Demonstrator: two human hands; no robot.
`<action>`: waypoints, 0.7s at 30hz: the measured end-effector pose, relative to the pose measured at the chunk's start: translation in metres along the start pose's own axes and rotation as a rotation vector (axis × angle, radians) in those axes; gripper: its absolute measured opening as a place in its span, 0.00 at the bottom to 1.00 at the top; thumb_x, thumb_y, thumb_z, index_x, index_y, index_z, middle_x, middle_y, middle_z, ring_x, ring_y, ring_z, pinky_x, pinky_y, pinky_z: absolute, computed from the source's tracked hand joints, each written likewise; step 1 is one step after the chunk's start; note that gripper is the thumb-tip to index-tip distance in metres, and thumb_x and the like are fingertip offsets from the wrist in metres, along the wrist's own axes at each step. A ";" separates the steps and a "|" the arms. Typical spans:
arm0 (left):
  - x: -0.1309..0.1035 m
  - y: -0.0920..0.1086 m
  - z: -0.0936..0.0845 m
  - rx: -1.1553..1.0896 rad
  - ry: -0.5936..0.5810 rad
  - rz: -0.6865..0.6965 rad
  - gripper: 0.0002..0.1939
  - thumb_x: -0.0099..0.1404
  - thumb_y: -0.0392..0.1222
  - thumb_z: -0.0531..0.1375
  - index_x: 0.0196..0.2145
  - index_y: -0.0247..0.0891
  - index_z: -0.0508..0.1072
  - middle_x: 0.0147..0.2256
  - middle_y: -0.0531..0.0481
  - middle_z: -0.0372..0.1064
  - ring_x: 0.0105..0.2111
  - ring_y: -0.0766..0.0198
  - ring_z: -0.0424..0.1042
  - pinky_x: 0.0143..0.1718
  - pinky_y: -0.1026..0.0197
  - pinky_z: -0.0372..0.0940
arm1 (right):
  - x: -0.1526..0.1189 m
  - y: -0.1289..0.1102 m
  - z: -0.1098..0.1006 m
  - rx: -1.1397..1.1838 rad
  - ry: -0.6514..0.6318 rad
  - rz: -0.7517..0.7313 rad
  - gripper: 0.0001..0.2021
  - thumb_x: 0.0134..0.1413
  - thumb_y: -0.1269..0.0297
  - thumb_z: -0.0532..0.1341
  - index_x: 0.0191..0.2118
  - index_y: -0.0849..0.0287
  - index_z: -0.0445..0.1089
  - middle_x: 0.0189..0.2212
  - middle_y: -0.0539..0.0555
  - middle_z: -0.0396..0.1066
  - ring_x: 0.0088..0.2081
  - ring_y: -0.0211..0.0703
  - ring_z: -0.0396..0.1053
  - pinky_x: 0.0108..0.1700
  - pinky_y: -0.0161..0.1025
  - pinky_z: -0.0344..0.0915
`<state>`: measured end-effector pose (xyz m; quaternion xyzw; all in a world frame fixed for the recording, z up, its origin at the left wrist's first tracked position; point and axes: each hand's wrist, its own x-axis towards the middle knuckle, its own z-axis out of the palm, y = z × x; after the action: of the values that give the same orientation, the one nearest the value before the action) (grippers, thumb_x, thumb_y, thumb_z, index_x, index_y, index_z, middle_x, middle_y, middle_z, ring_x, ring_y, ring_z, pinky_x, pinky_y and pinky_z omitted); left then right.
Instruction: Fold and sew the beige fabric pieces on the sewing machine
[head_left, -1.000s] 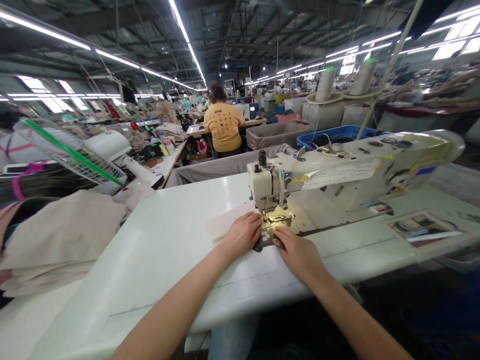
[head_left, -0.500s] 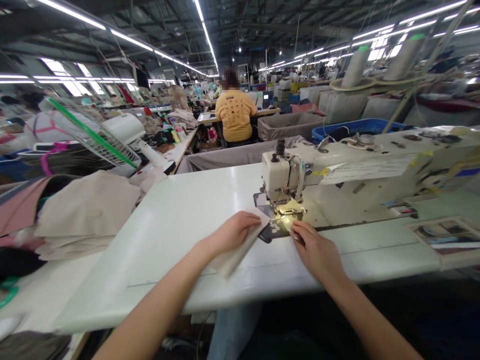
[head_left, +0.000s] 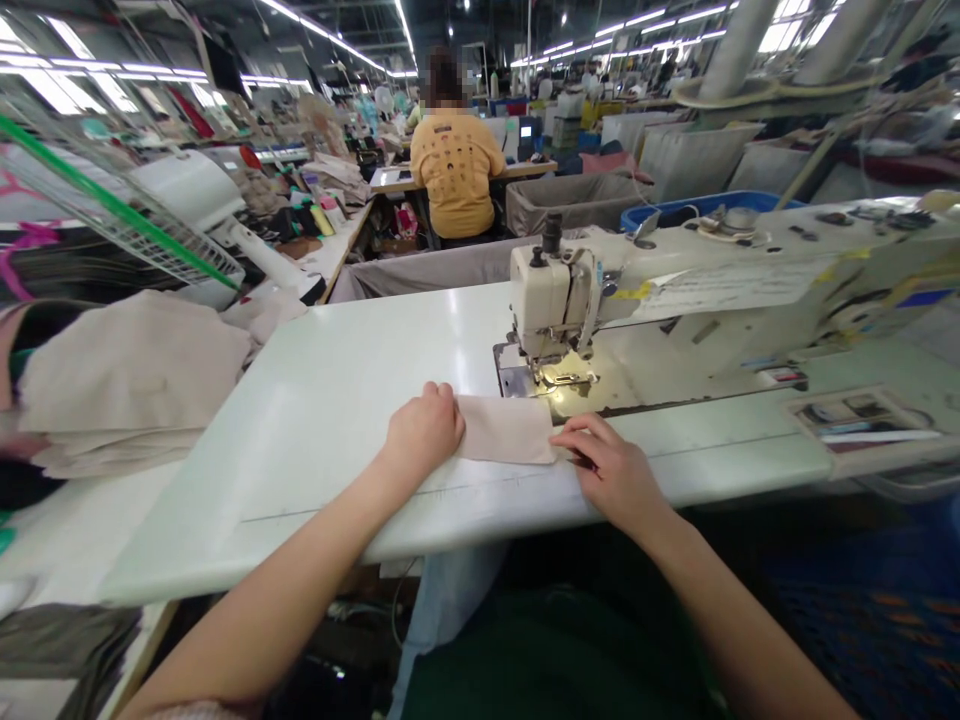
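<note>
While a sewing machine (head_left: pixel 551 300) stands just beyond the grip, its small light shining on the metal plate, the person's left hand (head_left: pixel 425 428) pinches the left end of a small pale cloth piece (head_left: pixel 504 430) and the right hand (head_left: pixel 604 462) holds its right corner between closed fingertips. Stretched between both hands, the cloth lies over the pale green table (head_left: pixel 300 430); well to the left of the grip sits a pile of beige fabric (head_left: pixel 135 375).

Pale beige fabric piece (head_left: pixel 504 430), mint-white table (head_left: pixel 315 400), yellow shirt (head_left: pixel 453 165)
</note>
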<state>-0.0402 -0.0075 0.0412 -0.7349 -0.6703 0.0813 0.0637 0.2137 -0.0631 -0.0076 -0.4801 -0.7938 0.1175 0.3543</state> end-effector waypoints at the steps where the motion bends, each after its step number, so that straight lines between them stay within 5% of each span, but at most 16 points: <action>1: 0.000 0.000 0.000 0.003 0.001 0.001 0.16 0.72 0.41 0.46 0.46 0.31 0.68 0.42 0.36 0.70 0.37 0.48 0.78 0.32 0.54 0.70 | -0.001 -0.001 -0.001 -0.012 -0.030 -0.001 0.22 0.48 0.82 0.53 0.43 0.55 0.76 0.43 0.53 0.73 0.37 0.41 0.74 0.36 0.35 0.69; 9: -0.004 0.009 -0.009 -0.015 -0.018 -0.027 0.14 0.71 0.37 0.48 0.47 0.30 0.69 0.42 0.36 0.71 0.38 0.48 0.77 0.33 0.54 0.70 | -0.005 -0.002 -0.006 -0.067 -0.182 0.023 0.22 0.45 0.83 0.54 0.42 0.57 0.76 0.43 0.52 0.74 0.39 0.42 0.74 0.40 0.36 0.70; 11: -0.007 0.018 -0.009 -0.039 0.057 0.097 0.13 0.71 0.35 0.48 0.47 0.33 0.70 0.45 0.36 0.71 0.44 0.48 0.76 0.38 0.53 0.71 | -0.005 -0.004 -0.007 -0.075 -0.200 0.016 0.22 0.45 0.83 0.54 0.43 0.56 0.76 0.44 0.52 0.74 0.40 0.43 0.75 0.40 0.37 0.70; 16: -0.006 0.040 0.006 -0.217 0.255 0.663 0.19 0.74 0.35 0.49 0.60 0.37 0.65 0.63 0.39 0.62 0.64 0.52 0.61 0.62 0.49 0.59 | -0.006 -0.006 -0.010 -0.073 -0.221 0.009 0.24 0.46 0.83 0.54 0.45 0.54 0.76 0.52 0.53 0.74 0.47 0.45 0.75 0.47 0.40 0.72; 21: 0.014 0.029 0.014 -0.326 0.264 0.700 0.22 0.76 0.36 0.47 0.65 0.37 0.61 0.66 0.41 0.59 0.68 0.55 0.54 0.68 0.47 0.52 | -0.003 -0.004 -0.007 0.003 -0.129 0.080 0.21 0.49 0.80 0.54 0.43 0.53 0.75 0.52 0.53 0.74 0.49 0.46 0.74 0.50 0.42 0.72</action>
<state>-0.0139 0.0039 0.0210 -0.9233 -0.3696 -0.1044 0.0004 0.2170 -0.0690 -0.0021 -0.5024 -0.7949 0.1638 0.2982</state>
